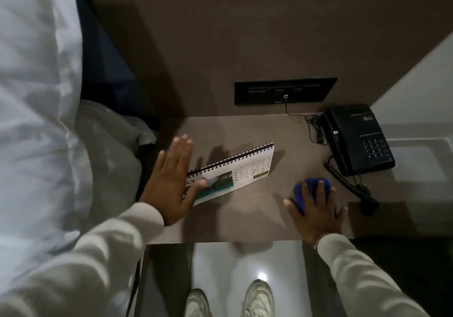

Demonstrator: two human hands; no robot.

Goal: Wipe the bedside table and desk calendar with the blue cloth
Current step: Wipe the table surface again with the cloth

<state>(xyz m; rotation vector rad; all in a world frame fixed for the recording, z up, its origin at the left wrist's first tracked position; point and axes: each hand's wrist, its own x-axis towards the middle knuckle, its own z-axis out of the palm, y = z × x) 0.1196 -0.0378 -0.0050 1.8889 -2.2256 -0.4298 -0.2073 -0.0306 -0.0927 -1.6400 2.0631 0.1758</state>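
The brown bedside table (247, 213) fills the middle of the view. A white spiral-bound desk calendar (241, 169) rests on it, tilted. My left hand (171, 181) holds the calendar's left end, thumb across the front page and fingers straight behind it. My right hand (316, 213) lies flat on the blue cloth (311, 186), pressing it onto the table's right front part. Most of the cloth is hidden under my fingers.
A black telephone (358, 140) sits at the table's right rear, its coiled cord (350, 184) trailing toward the cloth. A black socket panel (285, 91) is in the wall behind. White bedding (36, 120) lies at left. My shoes (257, 299) stand on the glossy floor.
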